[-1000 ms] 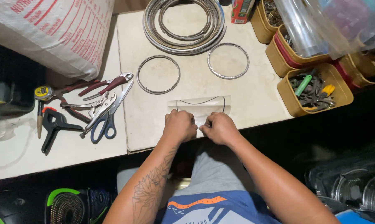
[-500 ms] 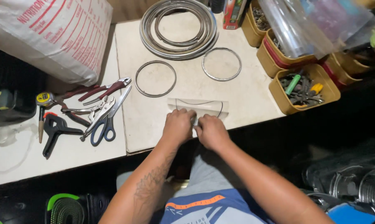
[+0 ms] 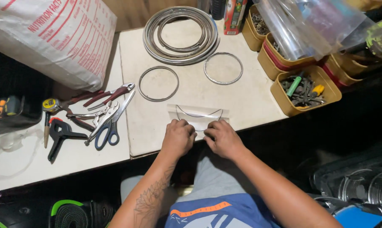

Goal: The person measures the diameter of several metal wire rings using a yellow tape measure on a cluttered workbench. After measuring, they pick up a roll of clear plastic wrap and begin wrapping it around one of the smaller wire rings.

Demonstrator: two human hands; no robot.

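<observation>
on the pale counter (image 3: 258,105) both the left hand (image 3: 179,137) and right hand (image 3: 223,137) pinched a clear bag (image 3: 198,115) holding a ring, best kept flat and taut.

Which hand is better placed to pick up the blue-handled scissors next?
Left, probably. The left hand rests on the clear plastic strip, on the same side as the scissors. The right hand would have to cross over it.

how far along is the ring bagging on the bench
In hand: both the left hand and right hand press a clear bag with one metal ring inside. Left: two loose rings and the coiled stack lie unbagged. No finished bags show.
</observation>
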